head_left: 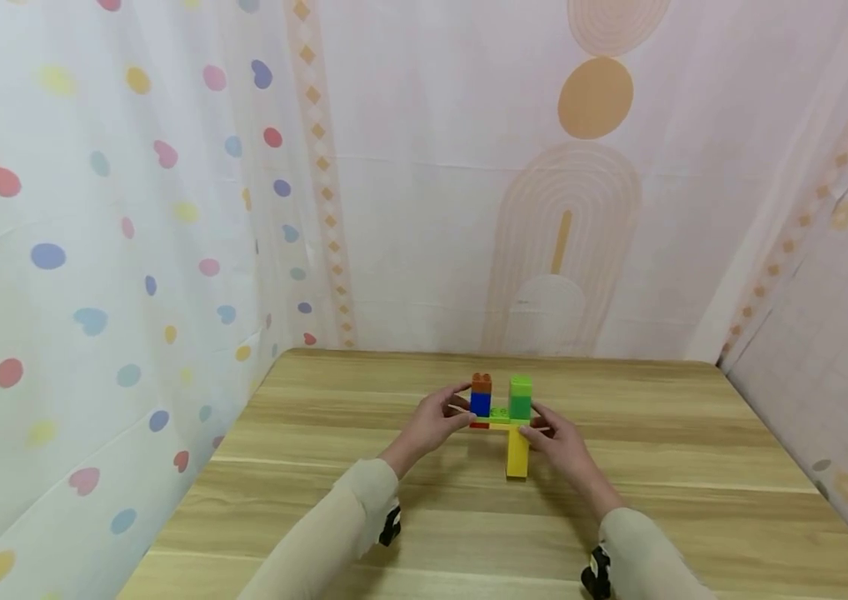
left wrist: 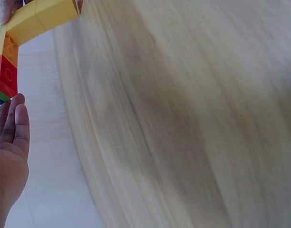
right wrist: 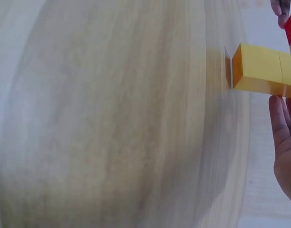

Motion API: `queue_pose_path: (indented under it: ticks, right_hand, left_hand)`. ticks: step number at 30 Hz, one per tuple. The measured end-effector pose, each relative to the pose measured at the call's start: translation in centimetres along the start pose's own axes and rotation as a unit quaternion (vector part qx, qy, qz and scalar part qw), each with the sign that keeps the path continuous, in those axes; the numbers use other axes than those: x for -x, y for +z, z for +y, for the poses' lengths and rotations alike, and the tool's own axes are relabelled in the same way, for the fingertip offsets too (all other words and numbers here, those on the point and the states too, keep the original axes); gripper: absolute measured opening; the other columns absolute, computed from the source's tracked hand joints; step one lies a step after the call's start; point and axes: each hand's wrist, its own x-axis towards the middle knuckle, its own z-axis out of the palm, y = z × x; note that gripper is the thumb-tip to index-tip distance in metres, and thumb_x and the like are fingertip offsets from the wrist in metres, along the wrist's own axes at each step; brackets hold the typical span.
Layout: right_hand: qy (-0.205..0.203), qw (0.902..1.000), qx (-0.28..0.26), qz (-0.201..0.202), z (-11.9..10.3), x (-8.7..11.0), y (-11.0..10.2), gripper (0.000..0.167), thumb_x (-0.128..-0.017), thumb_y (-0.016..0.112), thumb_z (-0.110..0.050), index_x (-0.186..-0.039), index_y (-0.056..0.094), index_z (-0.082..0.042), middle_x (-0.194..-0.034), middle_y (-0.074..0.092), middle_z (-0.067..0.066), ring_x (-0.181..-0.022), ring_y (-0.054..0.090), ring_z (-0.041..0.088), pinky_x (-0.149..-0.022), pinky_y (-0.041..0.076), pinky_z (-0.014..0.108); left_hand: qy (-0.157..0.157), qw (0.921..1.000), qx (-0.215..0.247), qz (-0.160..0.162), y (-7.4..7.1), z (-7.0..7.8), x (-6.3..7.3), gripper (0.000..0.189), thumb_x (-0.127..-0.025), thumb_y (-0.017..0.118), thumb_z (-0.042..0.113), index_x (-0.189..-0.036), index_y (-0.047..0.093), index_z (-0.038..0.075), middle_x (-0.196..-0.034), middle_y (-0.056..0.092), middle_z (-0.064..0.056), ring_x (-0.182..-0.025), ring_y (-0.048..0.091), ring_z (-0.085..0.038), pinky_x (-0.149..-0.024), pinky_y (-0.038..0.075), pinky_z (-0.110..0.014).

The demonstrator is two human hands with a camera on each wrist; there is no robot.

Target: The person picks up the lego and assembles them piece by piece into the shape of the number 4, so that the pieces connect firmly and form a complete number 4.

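A structure of toy building blocks stands over the table in the head view. Its yellow column [head_left: 517, 452] carries a flat light green plate [head_left: 499, 415]. Left on the plate sit a blue block [head_left: 480, 404] and a brown block [head_left: 481, 382]; at the right are stacked green blocks [head_left: 520, 400]. Under the plate's left end shows a red block [left wrist: 6, 76] beside a yellow-orange one. My left hand [head_left: 435, 421] pinches the structure's left end between thumb and fingers. From the right, my right hand [head_left: 561, 437] pinches it near the column's top.
The wood-grain table [head_left: 656, 467] has a far edge close to a patterned curtain [head_left: 424, 208]. A dotted curtain [head_left: 117, 292] hangs along the left side. Black straps with devices [head_left: 596, 573] sit at the wrists.
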Motion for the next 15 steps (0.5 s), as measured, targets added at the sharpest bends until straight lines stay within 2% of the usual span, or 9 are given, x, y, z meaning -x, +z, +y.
queue_pose_path:
  ticks: [6, 15]
  right_hand:
    - [-0.007, 1.0, 0.003, 0.006, -0.3, 0.0, 0.9, 0.058, -0.097, 0.065, -0.012, -0.149, 0.042, -0.002, -0.12, 0.061, 0.022, -0.105, 0.062, 0.032, -0.081, 0.056, 0.039]
    - [0.01, 0.9999, 0.003, 0.0, -0.1, -0.3, 1.9, 0.057, -0.095, 0.068, -0.009, -0.148, 0.047, -0.006, -0.122, 0.062, 0.02, -0.104, 0.063, 0.03, -0.079, 0.056, 0.036]
  left_hand:
    - [0.002, 1.0, 0.003, -0.008, -0.6, -0.7, 0.5, 0.064, -0.096, 0.069, 0.02, -0.153, 0.04, 0.019, -0.118, 0.062, -0.008, -0.098, 0.063, -0.021, -0.086, 0.054, -0.039]
    - [-0.025, 0.999, -0.013, -0.035, -0.9, -1.6, 0.5, 0.084, -0.087, 0.078, 0.013, -0.157, 0.031, 0.017, -0.12, 0.056, -0.009, -0.098, 0.062, -0.02, -0.087, 0.053, -0.038]
